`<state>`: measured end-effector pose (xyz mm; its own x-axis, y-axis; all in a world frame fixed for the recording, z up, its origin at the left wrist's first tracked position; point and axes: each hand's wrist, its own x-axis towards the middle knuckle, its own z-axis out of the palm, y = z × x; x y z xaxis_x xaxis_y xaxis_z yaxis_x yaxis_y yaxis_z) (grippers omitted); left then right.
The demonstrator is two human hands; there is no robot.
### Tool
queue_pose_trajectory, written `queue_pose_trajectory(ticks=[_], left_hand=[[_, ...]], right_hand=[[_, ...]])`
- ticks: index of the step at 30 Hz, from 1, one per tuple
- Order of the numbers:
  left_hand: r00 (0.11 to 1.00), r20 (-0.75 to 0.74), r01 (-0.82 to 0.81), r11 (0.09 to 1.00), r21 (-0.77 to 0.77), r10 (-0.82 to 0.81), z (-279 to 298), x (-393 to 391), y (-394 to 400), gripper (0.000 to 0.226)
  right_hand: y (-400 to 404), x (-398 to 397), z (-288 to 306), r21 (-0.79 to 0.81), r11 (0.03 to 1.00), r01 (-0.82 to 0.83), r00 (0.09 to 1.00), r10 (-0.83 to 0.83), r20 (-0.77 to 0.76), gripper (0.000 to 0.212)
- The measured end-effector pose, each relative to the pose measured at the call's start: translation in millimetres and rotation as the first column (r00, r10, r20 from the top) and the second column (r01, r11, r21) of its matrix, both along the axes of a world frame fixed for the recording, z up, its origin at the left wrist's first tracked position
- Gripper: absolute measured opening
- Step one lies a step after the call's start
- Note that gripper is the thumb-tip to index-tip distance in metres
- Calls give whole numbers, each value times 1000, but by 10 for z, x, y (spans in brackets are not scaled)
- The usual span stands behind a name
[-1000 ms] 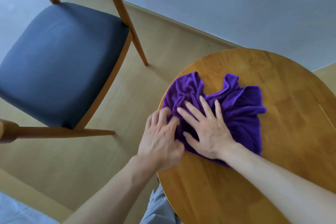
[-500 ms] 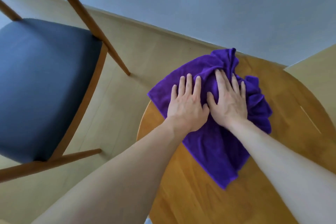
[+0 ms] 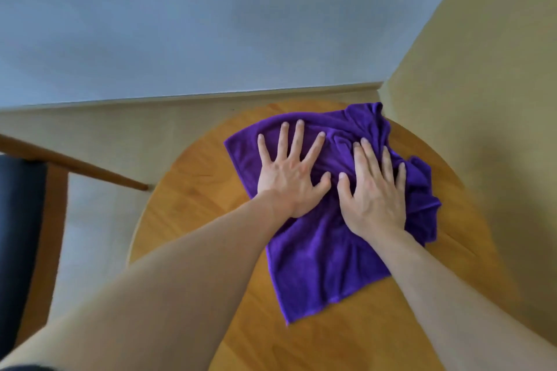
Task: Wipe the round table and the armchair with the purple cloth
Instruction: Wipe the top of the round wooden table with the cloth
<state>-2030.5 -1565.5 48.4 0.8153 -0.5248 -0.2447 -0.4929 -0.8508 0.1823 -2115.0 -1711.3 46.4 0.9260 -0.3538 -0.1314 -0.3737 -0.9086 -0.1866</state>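
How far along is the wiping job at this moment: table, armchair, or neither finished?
In hand: both the left hand and right hand press flat on the purple cloth, spread over the far part of the round table. Nothing shows as finished; the wood gives no wipe marks. Left: the armchair, at the left edge, untouched.

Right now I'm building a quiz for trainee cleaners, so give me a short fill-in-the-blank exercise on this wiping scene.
1. Both hands press flat on the ____ cloth.
2. The cloth lies on the round ____ table.
3. The left hand has its fingers ____ apart, beside the right hand.
4. The armchair stands at the ____ edge of the view.

Missing words: purple; wooden; spread; left
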Motion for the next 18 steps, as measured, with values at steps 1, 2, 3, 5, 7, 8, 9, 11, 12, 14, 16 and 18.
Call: queue_pose_trajectory(ticks=[1, 2, 3, 5, 7, 8, 9, 11, 12, 14, 16, 18], left_hand=[[1000, 6, 27, 1000, -2, -27, -6, -53, -149, 78], [999, 11, 52, 999, -6, -52, -14, -132, -299, 78], [997, 12, 75, 997, -12, -75, -18, -233, -445, 77], [992, 12, 124, 992, -29, -123, -27, -479, -713, 78], [985, 10, 174, 984, -47, -173, -49, -745, -932, 78], [980, 11, 198, 979, -56, -198, -56, -879, -1023, 78], [975, 13, 222, 973, -62, -222, -59, -1008, -1099, 78], [963, 16, 270, 961, -58, -270, -68, -1273, -1209, 78], [956, 16, 294, 954, -52, -294, -70, -1407, -1247, 78], [940, 2, 341, 939, -39, -341, -59, -1682, -1258, 78], [920, -8, 391, 920, -33, -391, -55, -1937, -1212, 78], [897, -11, 441, 897, -26, -441, -50, -2162, -1114, 78]], right_hand=[[-135, -89, -2, -3, 1000, 26, 1000, -26, -5, 68], [-272, -191, -6, -6, 999, 51, 999, -51, -10, 67], [-406, -311, -8, -10, 997, 77, 997, -77, -16, 67], [-639, -597, -6, -16, 991, 129, 991, -130, -24, 67], [-807, -920, 5, -22, 983, 181, 983, -182, -28, 67], [-869, -1085, 4, -20, 978, 209, 977, -209, -32, 68], [-912, -1248, 2, -14, 972, 236, 971, -236, -38, 68], [-950, -1568, -3, 6, 957, 291, 956, -291, -43, 68], [-949, -1723, -12, 17, 949, 316, 948, -315, -43, 68], [-872, -2033, -31, 35, 935, 353, 935, -351, -45, 66], [-736, -2342, -50, 69, 921, 383, 924, -381, -40, 64], [-566, -2616, -53, 114, 912, 395, 919, -393, -36, 64]])
